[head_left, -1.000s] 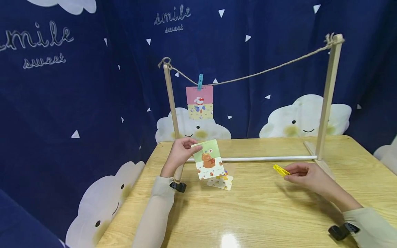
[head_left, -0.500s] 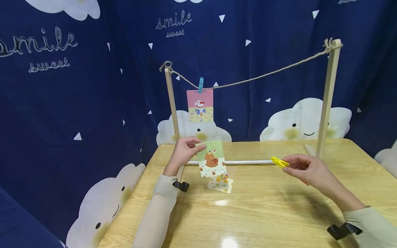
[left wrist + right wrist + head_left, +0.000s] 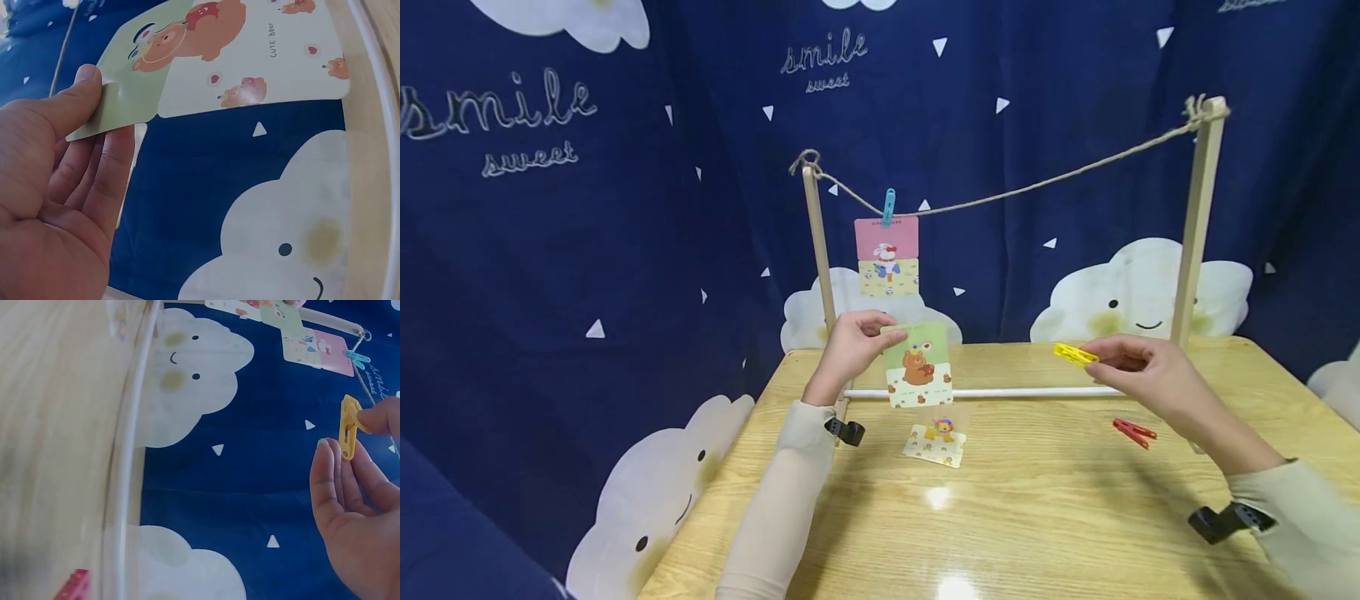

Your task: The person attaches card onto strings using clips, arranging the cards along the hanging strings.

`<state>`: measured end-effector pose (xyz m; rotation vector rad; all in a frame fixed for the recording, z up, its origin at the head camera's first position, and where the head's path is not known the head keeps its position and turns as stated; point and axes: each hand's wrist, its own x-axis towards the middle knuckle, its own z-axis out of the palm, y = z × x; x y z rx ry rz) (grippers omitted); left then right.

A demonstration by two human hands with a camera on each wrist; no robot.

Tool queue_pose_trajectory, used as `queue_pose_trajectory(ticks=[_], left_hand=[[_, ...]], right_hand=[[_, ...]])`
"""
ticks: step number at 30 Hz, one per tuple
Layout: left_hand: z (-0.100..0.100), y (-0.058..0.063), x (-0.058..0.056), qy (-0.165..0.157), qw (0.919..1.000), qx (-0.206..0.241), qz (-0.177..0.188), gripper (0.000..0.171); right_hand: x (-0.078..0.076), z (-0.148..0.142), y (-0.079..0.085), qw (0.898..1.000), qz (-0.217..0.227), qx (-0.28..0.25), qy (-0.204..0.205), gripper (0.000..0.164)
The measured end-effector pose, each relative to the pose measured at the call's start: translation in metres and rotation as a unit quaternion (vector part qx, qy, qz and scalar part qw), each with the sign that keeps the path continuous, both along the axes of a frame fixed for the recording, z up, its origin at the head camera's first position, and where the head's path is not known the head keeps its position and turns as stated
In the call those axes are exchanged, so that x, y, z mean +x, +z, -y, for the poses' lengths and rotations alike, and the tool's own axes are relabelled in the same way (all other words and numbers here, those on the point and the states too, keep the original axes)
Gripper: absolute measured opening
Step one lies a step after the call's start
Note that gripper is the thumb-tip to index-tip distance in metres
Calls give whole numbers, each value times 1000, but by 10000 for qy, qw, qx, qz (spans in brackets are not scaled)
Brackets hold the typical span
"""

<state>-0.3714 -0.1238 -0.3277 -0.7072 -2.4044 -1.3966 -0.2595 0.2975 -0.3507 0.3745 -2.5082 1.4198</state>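
My left hand [image 3: 857,346] pinches the upper left corner of a green and white bear card [image 3: 919,367], thumb in front and fingers behind. In the left wrist view the same card [image 3: 250,75] shows the words "CUTE BEAR". Out to the right, my right hand [image 3: 1150,375] holds a yellow clothespin [image 3: 1077,356] between thumb and fingers. A string [image 3: 1037,188] sags between two wooden posts. From its left part hangs a pink and yellow rabbit card [image 3: 887,258], clipped by a blue clothespin [image 3: 889,206]. Both hands are below the string.
A card with a lion [image 3: 936,444] lies on the wooden table [image 3: 1000,517] below the bear card. A red clothespin [image 3: 1135,432] lies under my right hand. A white rod [image 3: 1022,392] runs low between the left post [image 3: 817,242] and right post [image 3: 1198,225].
My left hand has lifted the bear card up and slightly right. My right hand has risen with the yellow clothespin, bringing the red clothespin on the table into full view.
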Motion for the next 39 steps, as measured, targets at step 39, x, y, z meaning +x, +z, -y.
queue_pose_trajectory(ticks=[39], left_hand=[[-60,74,-15,461,9972,309,-502,17]], right_hand=[[-47,42,168,9951,-791,213,-562,40]])
